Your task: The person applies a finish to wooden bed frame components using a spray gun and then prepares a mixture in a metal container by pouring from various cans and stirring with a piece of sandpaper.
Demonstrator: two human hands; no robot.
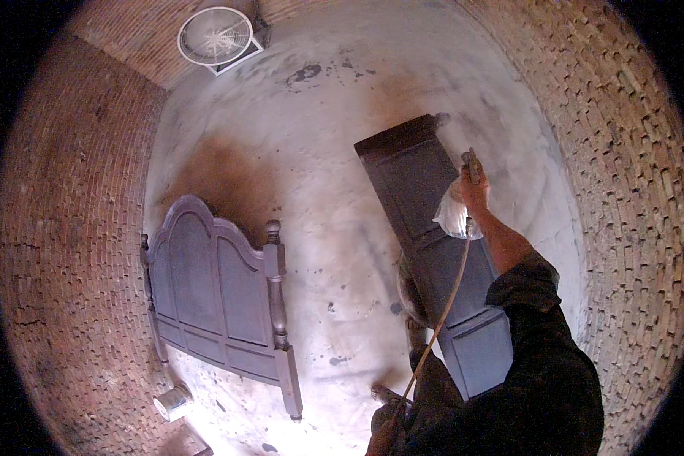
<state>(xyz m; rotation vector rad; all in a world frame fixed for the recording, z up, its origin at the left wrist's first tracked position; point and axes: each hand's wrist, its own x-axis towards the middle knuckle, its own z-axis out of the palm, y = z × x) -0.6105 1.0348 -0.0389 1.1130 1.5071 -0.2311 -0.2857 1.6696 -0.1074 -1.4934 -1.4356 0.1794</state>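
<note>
My right hand is closed on a spray gun over the dark panelled furniture piece on the right; a pale, translucent cup hangs from the gun. A tan hose runs from the gun down to my left hand, which grips it near the lower edge. The long piece lies at a slant, its top end dark brown, its recessed panels grey-brown. My forearm and dark sleeve cover part of its lower right side.
An arched headboard with turned posts stands at the left. A pale bucket sits below it. Brick walls rise on both sides of the stained, pale floor. A round fan is at the top left.
</note>
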